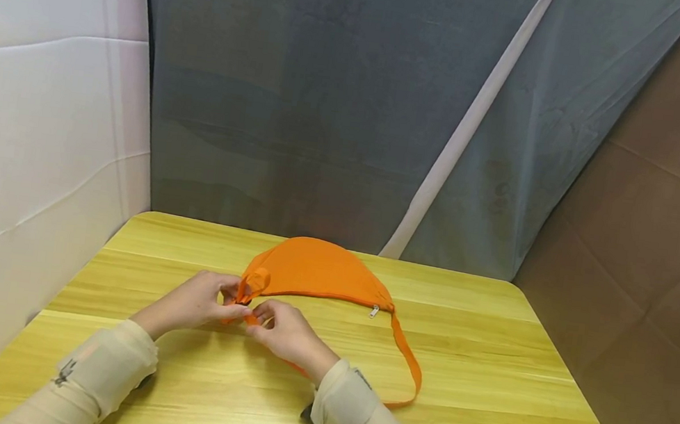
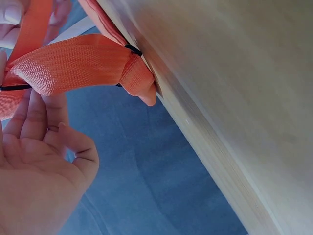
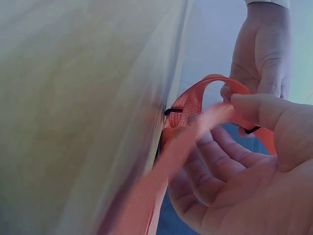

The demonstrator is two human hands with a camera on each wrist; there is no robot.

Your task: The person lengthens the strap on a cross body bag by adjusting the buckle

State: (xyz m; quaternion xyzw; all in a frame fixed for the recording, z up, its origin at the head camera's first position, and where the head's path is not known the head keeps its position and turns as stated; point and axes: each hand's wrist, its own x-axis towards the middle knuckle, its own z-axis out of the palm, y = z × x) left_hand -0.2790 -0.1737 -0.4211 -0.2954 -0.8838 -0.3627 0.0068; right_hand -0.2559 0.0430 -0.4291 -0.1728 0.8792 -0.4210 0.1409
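An orange waist bag lies on the table, its curved edge facing the back wall and its zip edge toward me. At the bag's left end, my left hand pinches the orange webbing strap beside a black slider. Just to the right, my right hand grips another length of that strap between thumb and fingers, close to the slider. Between the slider and the bag the strap arches in a raised loop. A second black ring joins the loop to the bag's end. My right forearm hides part of the strap.
From the bag's right end, near a silver zip pull, the strap curves toward me over the wood-grain table. A white cloth wall stands left, a grey one behind, a brown one right.
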